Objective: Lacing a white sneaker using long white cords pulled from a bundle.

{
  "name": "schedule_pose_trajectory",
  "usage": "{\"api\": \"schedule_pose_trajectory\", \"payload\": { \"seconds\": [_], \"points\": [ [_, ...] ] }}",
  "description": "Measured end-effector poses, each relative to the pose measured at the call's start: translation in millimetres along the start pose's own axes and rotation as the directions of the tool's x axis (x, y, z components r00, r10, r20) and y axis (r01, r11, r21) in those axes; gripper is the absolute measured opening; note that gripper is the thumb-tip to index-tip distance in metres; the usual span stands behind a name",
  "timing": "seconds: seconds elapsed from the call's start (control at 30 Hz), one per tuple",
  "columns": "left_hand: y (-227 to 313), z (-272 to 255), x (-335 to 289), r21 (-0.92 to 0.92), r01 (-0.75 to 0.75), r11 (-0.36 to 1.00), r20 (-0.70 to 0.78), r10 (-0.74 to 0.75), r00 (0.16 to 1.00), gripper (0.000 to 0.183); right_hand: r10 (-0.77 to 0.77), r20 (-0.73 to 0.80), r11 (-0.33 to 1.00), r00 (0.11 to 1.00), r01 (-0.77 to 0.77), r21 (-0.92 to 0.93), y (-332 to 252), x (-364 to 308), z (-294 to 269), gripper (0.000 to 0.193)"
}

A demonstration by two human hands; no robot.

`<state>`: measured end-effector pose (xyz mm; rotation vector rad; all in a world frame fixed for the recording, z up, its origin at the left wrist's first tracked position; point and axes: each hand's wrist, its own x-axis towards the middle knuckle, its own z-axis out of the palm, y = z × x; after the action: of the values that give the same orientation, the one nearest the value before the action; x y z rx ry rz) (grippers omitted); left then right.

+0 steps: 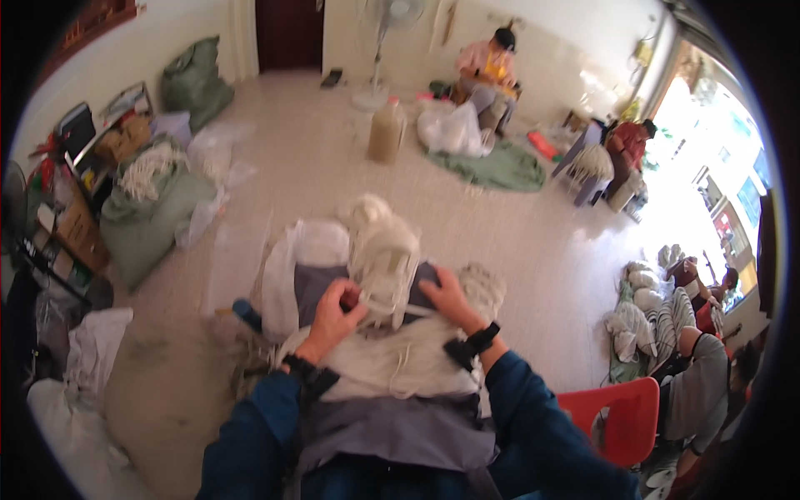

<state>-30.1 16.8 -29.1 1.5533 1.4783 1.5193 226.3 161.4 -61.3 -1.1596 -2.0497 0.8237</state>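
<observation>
In front of my lap, my left hand is closed around a small dark-red rounded piece, mostly hidden by the fingers. My right hand is bent beside dark grey cloth, and a white cord runs between the hands and seems gripped in it. A bundle of off-white cords hangs over a support just beyond my hands. More pale strands lie across my lap on a grey apron. Both wrists carry black straps.
A red plastic chair stands at my right. Green sacks and boxes line the left side. Further off are a yellowish jug, a standing fan, a green cloth and several other people at work, one seated near the wall.
</observation>
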Motion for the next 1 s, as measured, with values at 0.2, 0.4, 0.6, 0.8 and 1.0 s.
{"api": "schedule_pose_trajectory", "payload": {
  "seconds": [0.2, 0.4, 0.6, 0.8, 1.0],
  "points": [
    [0, 2, 11, -0.01, 0.015, 1.0, 0.001, -0.015, 1.0, 0.025, -0.125, -0.246, 0.992, 0.961, 0.123, -0.022, -56, -17, -27, 0.035],
    [15, -1, 16, 0.098, -0.086, 0.992, -0.016, 0.088, 0.996, 0.017, -0.029, 0.004, 0.983, 1.0, 0.028, 0.18, -96, -70, -21, 0.017],
    [37, 3, 14, 0.167, -0.258, 0.952, 0.031, 0.257, 0.966, 0.013, -0.212, -0.043, 0.977, 0.976, 0.211, -0.038, -108, -78, -15, 0.026],
    [53, -21, 12, 0.187, -0.371, 0.91, 0.262, 0.318, 0.911, 0.018, -0.214, -0.01, 0.973, 0.977, 0.212, -0.093, -116, -69, 6, 0.016],
    [37, -40, 25, 0.195, -0.237, 0.952, 0.313, 0.169, 0.935, 0.024, -0.095, 0.092, 0.993, 0.991, 0.087, 0.082, -112, -52, 0, 0.018]
  ]
}}
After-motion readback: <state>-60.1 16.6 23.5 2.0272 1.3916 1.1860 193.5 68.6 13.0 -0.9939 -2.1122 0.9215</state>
